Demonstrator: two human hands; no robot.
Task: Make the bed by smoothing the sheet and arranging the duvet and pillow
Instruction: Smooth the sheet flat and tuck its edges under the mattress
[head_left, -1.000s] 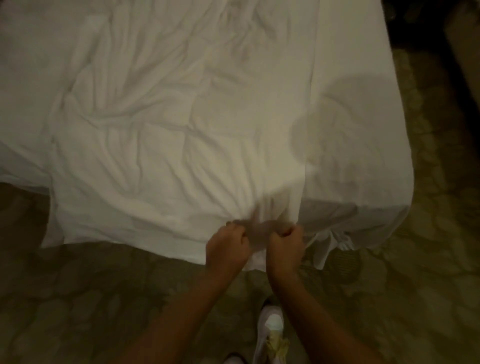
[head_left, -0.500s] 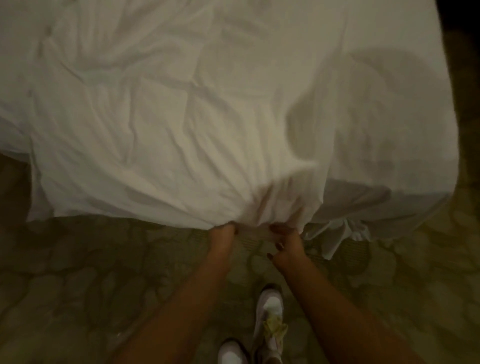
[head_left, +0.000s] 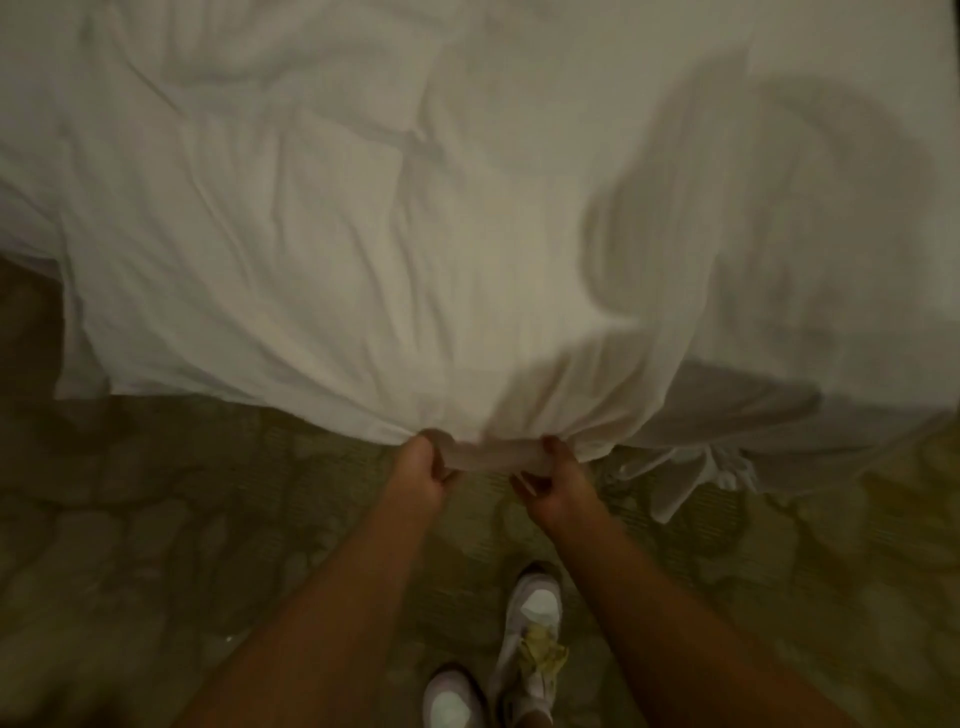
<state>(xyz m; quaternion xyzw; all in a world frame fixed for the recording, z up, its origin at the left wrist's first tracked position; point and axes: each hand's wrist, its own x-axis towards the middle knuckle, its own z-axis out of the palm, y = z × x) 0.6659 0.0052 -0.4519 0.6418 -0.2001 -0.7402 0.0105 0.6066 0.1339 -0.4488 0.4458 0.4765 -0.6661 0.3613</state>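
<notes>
Duvet (head_left: 291, 249) is the white wrinkled cover on the bed; its near edge hangs over the bed side, above the floor (head_left: 156, 519). Nearest to camera: two white shoes (head_left: 530, 623) on a patterned carpet, w/ yellowish laces on the right one. Both forearms reach fwd from the bottom of the view. Left hand (head_left: 415, 478) and right hand (head_left: 558, 486) are close together at the duvet's near edge, approx. in the middle of the picture. Each grip is clenched on the fabric: fingers curled around a bunched piece of the hem, which stretches tight between the two hands. From this point folds fan out upward into the duvet. To the right, a second white layer, the sheet (head_left: 831, 218), lies flat on the mattress, and its loose corner (head_left: 696, 473) hangs down beside the right hand, not touching it. Farther, the duvet has many creases. Picture is dim and a bit blurred.
</notes>
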